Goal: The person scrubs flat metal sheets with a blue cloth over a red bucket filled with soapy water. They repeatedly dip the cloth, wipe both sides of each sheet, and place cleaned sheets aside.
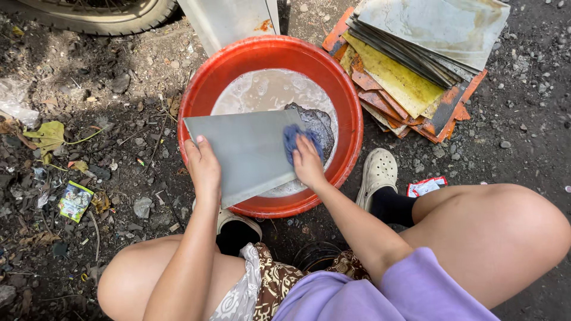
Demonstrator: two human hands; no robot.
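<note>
Tile (247, 151), grey and flat, lies tilted across the near rim of a red basin (351, 119) that sits on dirt ground and holds foamy, cloudy water (267, 89). A crouching person's left hand (204, 166) grips the tile's near left edge, fingers curled over it and thumb on top, while the right hand (308, 163) presses a bunched blue cloth (295, 138) against the tile's right end, fingers closed over the cloth. Just right of the basin, a stack of tiles (416, 65) rests on the ground, some stained yellow and rust-orange, the top one pale. One white clog (376, 172) stands beside the basin's right rim; the other (238, 223) shows below its near edge, between the person's bare knees. A tyre (101, 15) edges the upper left corner, and a pale slab (229, 21) leans behind the basin. Dry leaves, stones and a small green packet (74, 201) lie scattered on the ground at left; a red-and-white wrapper (426, 186) lies by the right clog.
</note>
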